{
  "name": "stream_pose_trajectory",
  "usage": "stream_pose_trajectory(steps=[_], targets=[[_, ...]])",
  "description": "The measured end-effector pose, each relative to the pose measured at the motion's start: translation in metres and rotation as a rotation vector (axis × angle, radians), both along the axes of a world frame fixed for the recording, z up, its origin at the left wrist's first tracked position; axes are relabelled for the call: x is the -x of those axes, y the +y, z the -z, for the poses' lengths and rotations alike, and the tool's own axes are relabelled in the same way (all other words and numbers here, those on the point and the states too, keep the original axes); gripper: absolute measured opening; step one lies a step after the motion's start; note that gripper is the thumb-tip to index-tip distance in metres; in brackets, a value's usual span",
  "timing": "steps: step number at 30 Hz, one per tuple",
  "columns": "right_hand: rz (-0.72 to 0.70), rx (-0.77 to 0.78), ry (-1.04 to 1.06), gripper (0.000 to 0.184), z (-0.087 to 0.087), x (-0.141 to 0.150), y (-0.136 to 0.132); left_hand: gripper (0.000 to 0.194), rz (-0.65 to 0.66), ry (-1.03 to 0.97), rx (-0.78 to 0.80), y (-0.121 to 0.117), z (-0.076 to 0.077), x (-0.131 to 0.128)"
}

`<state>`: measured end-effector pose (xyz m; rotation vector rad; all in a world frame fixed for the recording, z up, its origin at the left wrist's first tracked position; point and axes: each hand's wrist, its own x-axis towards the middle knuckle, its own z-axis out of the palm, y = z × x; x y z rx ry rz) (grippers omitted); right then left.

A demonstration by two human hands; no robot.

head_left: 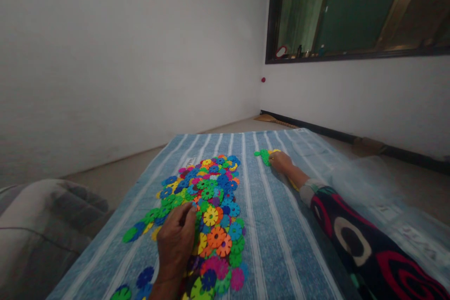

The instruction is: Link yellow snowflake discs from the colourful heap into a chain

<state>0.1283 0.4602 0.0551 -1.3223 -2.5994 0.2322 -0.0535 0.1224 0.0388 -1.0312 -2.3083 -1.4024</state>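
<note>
A long pile of flower-shaped interlocking plastic discs (211, 215) in many colours lies on the striped cloth. My left hand (177, 234) rests over the near left part of this pile, fingers curled in and thumb against them. Whatever those fingers hold, if anything, is hidden. To the right of the pile, farther away, is a small group of green discs (264, 156) with yellow ones beside it. My right hand (281, 162) reaches to this group, its fingers closed at the edge of a green disc. My palm and wrist partly cover the yellow pieces.
A blue and white striped cloth (262, 225) covers the low surface. Clear plastic bags (393, 211) lie along its right side. Several loose discs (145, 277) are at the near left. A fabric-covered knee (45, 234) is at the left. White walls and a window (358, 9) stand behind.
</note>
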Motion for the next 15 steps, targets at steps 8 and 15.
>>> stream_pose_trajectory(steps=[8, 15], targets=[[-0.370, 0.092, 0.058, 0.028, 0.002, 0.028, -0.086, 0.030, -0.096, 0.197, 0.207, 0.000, 0.017, 0.010], [-0.559, 0.177, 0.131, 0.027, -0.011, 0.072, -0.148, 0.032, -0.117, 0.222, 0.598, 0.000, 0.006, -0.002]])
